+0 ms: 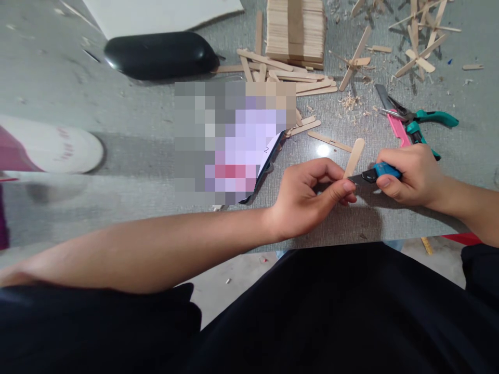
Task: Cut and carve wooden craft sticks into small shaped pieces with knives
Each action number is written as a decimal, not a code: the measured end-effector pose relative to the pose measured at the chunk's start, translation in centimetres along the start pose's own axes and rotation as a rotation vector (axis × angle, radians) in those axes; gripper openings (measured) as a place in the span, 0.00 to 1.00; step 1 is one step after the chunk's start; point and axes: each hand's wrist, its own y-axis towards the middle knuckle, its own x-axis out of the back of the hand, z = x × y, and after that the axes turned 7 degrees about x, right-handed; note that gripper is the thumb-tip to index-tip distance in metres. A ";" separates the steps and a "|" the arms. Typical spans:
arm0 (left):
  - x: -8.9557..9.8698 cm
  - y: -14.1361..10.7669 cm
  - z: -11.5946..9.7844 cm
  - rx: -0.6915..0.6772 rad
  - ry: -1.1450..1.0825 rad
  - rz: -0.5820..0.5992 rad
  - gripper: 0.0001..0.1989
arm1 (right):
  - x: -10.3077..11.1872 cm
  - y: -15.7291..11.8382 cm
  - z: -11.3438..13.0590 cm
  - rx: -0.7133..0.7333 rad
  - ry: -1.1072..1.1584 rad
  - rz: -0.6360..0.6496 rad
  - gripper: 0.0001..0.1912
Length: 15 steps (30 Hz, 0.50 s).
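- The left hand [312,195] pinches a flat wooden stick [355,156] at its near end, thumb against finger. The stick is up off the table [136,192], just past the near edge's middle, a bit to the right. Its far end sticks up free, likely so the fingers can keep the near end steady for the knife.
- The right hand [413,171] is closed around the blue handle of a knife [388,170]. Its thumb presses along the handle, probably to steer it well.
- The blade [364,178] points left, with its tip right by the stick and the left thumb. It is too small to tell if it bites into the wood.
- Just beyond lies another stick with a small slot [331,141], close by, maybe to look at.
- Pliers [434,117] and a pink cutter [396,127] lie together at the right, seemingly kept close to the right hand.
- A stack of sticks [312,31] sits far off, with a strip down its middle that may keep it together. Loose sticks [312,88] lie in front, easy to pick from.
- Crossed sticks [419,59] rest at the far right, perhaps out of the knife's way. Wood bits [351,101] lie nearer.
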 end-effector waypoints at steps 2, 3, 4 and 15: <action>-0.1 0.0 0.0 0.005 -0.001 -0.009 0.28 | 0.0 0.0 0.1 -0.008 -0.015 -0.005 0.41; -0.2 -0.1 -0.1 0.015 0.000 -0.013 0.29 | 0.0 0.1 0.1 -0.010 -0.020 -0.006 0.41; -0.2 -0.1 -0.1 0.028 0.000 -0.019 0.29 | 0.0 0.1 0.1 -0.010 -0.023 -0.006 0.40; 0.2 0.3 -1.0 0.141 0.062 0.151 0.29 | -0.4 0.1 0.1 0.033 -0.031 0.026 0.49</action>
